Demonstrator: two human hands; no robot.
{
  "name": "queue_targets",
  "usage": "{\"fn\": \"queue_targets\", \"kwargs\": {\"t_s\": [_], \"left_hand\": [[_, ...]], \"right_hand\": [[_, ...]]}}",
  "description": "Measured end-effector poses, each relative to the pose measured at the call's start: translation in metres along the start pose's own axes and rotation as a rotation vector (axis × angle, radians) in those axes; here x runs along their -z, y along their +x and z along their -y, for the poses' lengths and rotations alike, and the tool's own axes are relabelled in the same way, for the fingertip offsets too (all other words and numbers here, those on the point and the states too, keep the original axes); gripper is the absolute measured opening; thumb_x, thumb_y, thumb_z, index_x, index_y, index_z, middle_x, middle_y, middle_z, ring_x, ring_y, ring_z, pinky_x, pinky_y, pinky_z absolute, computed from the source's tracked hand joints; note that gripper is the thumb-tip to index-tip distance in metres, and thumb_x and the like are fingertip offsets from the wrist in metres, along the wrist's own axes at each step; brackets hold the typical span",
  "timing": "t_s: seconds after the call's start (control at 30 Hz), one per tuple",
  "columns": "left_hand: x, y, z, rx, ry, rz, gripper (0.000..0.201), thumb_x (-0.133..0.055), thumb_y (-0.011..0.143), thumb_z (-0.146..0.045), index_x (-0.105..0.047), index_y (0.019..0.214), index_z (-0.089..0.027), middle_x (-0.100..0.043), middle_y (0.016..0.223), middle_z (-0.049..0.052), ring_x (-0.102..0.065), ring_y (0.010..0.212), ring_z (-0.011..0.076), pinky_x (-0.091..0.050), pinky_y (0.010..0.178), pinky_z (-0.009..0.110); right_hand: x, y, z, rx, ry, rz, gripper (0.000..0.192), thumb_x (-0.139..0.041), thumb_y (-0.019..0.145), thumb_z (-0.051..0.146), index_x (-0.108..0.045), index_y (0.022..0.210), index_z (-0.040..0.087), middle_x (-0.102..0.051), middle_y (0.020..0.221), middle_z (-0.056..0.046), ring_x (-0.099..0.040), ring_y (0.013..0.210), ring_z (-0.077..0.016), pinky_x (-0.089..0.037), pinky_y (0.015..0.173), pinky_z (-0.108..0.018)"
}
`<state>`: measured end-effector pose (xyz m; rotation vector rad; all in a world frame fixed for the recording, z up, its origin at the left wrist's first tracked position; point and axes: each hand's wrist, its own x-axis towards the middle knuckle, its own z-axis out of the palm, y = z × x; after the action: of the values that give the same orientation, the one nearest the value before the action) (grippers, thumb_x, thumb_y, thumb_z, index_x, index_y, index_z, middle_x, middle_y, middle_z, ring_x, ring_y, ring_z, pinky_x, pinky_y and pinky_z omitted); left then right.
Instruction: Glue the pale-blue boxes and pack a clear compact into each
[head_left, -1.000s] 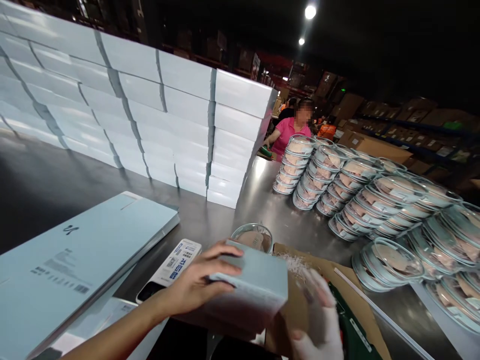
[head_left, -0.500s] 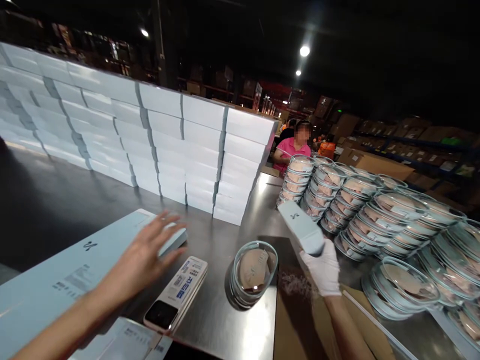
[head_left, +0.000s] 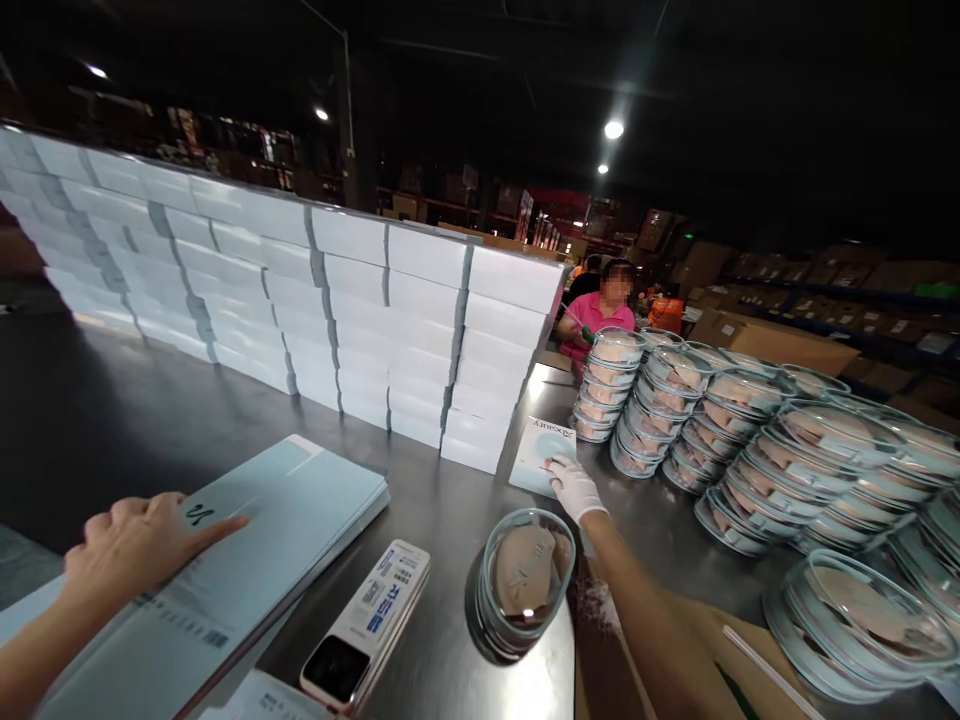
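Note:
My left hand (head_left: 139,535), bare, rests with its fingers curled on a stack of flat pale blue box sleeves (head_left: 247,560) at the near left. My right hand (head_left: 574,487), in a white glove, is stretched forward and lies on a pale blue box (head_left: 536,455) flat on the steel table, just in front of the white box wall. A round clear container (head_left: 525,580) with a beige item inside stands between my arms. A handheld scanner (head_left: 371,625) lies beside it, screen up.
A long wall of stacked white boxes (head_left: 337,320) runs across the table's far side. Many stacks of round clear containers (head_left: 750,430) fill the right. A brown carton (head_left: 697,640) sits at near right. A person in pink (head_left: 600,310) works beyond the table.
My right hand carried the pale blue box forward and set it flat by the white box wall. My left hand moved left and down onto the flat sleeves. The view tilted up.

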<state>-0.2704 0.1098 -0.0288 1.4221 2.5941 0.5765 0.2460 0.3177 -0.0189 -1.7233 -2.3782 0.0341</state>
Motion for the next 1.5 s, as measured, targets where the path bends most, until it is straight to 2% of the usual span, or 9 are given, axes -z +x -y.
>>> {"fn": "queue_targets", "kwargs": {"t_s": [0.17,0.3,0.5,0.63,0.83,1.07,1.27,1.4,1.5], "left_hand": [[0.024,-0.003,-0.027,0.127,0.088,-0.163,0.082,-0.019,0.099,-0.067,-0.057,0.128,-0.001,-0.064,0.113,0.022,-0.065,0.109,0.0458,-0.054,0.087,0.051],[0.068,-0.024,-0.043,-0.024,0.138,-0.382,0.064,-0.021,0.105,-0.054,-0.067,0.109,-0.01,-0.068,0.105,0.013,-0.071,0.096,0.0361,-0.053,0.071,0.035],[0.097,-0.107,-0.102,-0.775,0.034,-0.652,0.029,-0.046,0.106,-0.042,-0.062,0.1,-0.019,-0.072,0.082,0.002,-0.069,0.07,0.0204,-0.04,0.063,0.027],[0.086,-0.151,-0.135,-1.144,-0.224,-0.517,0.012,-0.05,0.107,-0.026,-0.06,0.1,-0.025,-0.071,0.078,-0.001,-0.067,0.067,0.0167,-0.044,0.07,0.028],[0.068,-0.152,-0.151,-1.027,-0.403,-0.23,0.025,-0.043,0.107,-0.046,-0.064,0.103,-0.031,-0.073,0.083,-0.004,-0.072,0.068,0.0147,-0.048,0.065,0.022],[0.049,-0.175,-0.175,-1.18,-0.236,0.085,0.127,-0.087,0.063,-0.06,-0.019,0.164,-0.026,-0.046,0.159,0.019,-0.053,0.137,0.0459,-0.051,0.107,0.053],[0.057,-0.164,-0.206,-0.836,-0.682,0.743,0.041,-0.072,0.083,-0.035,-0.073,0.124,-0.028,-0.083,0.103,0.002,-0.078,0.09,0.028,-0.062,0.079,0.03],[0.014,-0.149,-0.213,-0.606,-1.095,0.586,0.063,-0.074,0.079,-0.055,-0.064,0.129,-0.018,-0.078,0.114,0.01,-0.071,0.108,0.0319,-0.059,0.094,0.038],[-0.017,-0.151,-0.215,-0.714,-1.145,0.576,0.095,-0.074,0.077,-0.069,-0.042,0.151,-0.018,-0.065,0.136,0.017,-0.061,0.127,0.0352,-0.051,0.107,0.045]], "right_hand": [[0.015,0.016,0.032,0.007,-0.033,-0.104,0.03,-0.068,0.094,0.031,-0.065,0.122,0.02,-0.061,0.137,-0.009,-0.06,0.122,-0.0266,-0.051,0.102,-0.051],[0.069,-0.041,0.07,-0.013,-0.042,-0.438,0.028,-0.057,0.095,0.024,-0.061,0.119,0.01,-0.065,0.119,-0.017,-0.06,0.111,-0.0307,-0.049,0.094,-0.048],[0.131,-0.17,0.166,0.439,-0.186,-1.05,0.012,-0.053,0.095,0.027,-0.059,0.103,0.021,-0.06,0.08,-0.004,-0.052,0.072,-0.0238,-0.039,0.069,-0.04],[0.106,-0.211,0.179,0.27,0.105,-0.711,0.027,-0.059,0.089,0.029,-0.058,0.115,0.023,-0.072,0.105,-0.008,-0.066,0.091,-0.029,-0.049,0.079,-0.042],[0.102,-0.237,0.144,-0.074,0.926,0.227,0.014,-0.068,0.077,0.024,-0.07,0.091,0.025,-0.075,0.083,0.002,-0.068,0.069,-0.0163,-0.047,0.059,-0.022],[0.176,-0.223,0.153,0.108,0.823,-0.045,0.018,-0.057,0.085,0.027,-0.074,0.08,0.023,-0.075,0.075,-0.001,-0.069,0.069,-0.0162,-0.053,0.065,-0.022],[0.166,-0.232,0.129,0.161,0.68,-0.581,0.061,-0.065,0.09,0.02,-0.05,0.146,0.039,-0.073,0.126,0.0,-0.071,0.11,-0.0187,-0.057,0.09,-0.025],[0.132,-0.237,0.111,0.026,0.839,-0.671,0.081,-0.059,0.098,0.042,-0.009,0.162,0.037,-0.03,0.168,-0.008,-0.035,0.151,-0.0253,-0.037,0.12,-0.044],[0.107,-0.241,0.112,0.01,0.863,-0.534,0.074,-0.057,0.098,0.049,-0.019,0.161,0.037,-0.023,0.171,-0.005,-0.025,0.155,-0.0284,-0.025,0.125,-0.049]]}}
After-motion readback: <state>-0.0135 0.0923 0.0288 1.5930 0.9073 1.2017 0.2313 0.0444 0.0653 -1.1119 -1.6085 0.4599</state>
